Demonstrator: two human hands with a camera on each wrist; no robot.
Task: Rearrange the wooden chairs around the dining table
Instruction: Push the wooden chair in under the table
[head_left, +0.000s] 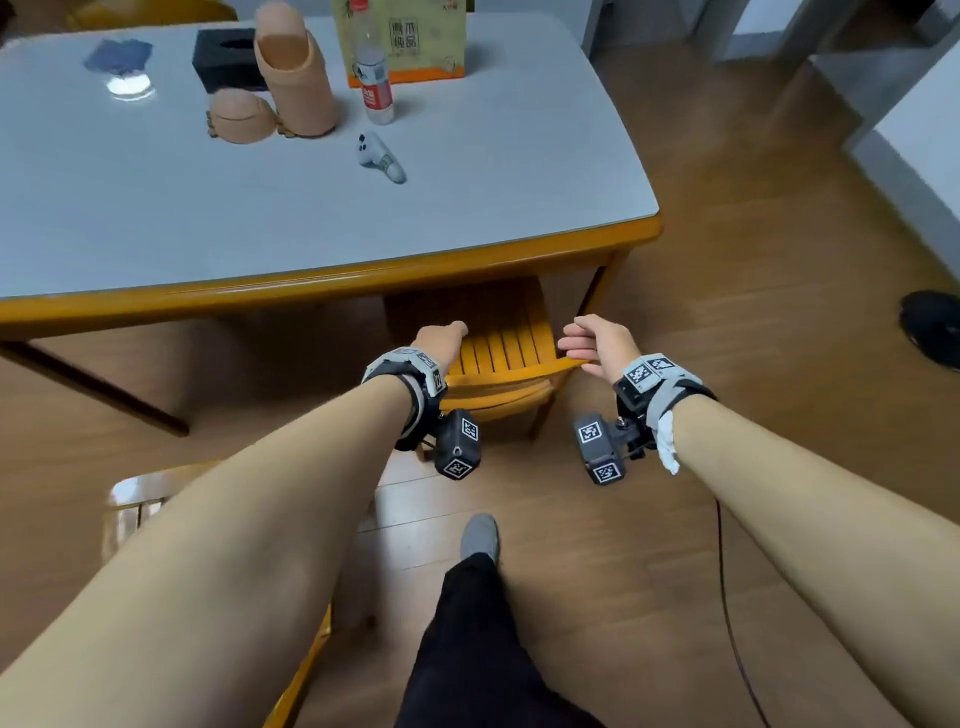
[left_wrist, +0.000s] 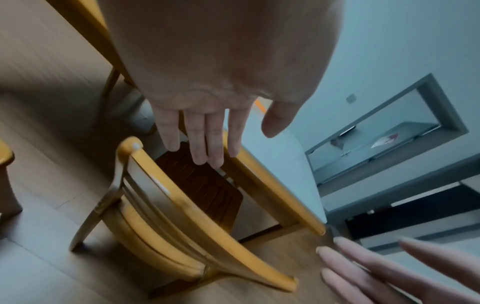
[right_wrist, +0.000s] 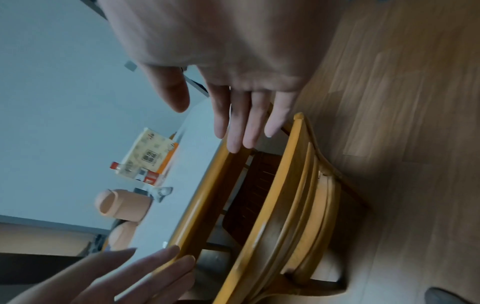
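An orange wooden chair (head_left: 501, 351) stands with its seat pushed under the white-topped dining table (head_left: 311, 283), near the table's right corner. Its curved top rail (left_wrist: 207, 226) faces me. My left hand (head_left: 441, 338) hovers over the rail's left end with fingers straight and thumb apart, as the left wrist view (left_wrist: 239, 146) shows. My right hand (head_left: 587, 340) is held the same way over the rail's right end (right_wrist: 205, 123). Neither hand grips the chair (right_wrist: 272, 205).
A second wooden chair (head_left: 130, 499) stands at lower left under my left forearm. On the table are a black tissue box (head_left: 223, 57), a beige bin (head_left: 296, 78), a water bottle (head_left: 374, 78) and a white controller (head_left: 379, 158). A cable (head_left: 727, 597) and a black object (head_left: 935, 327) lie on the floor at right.
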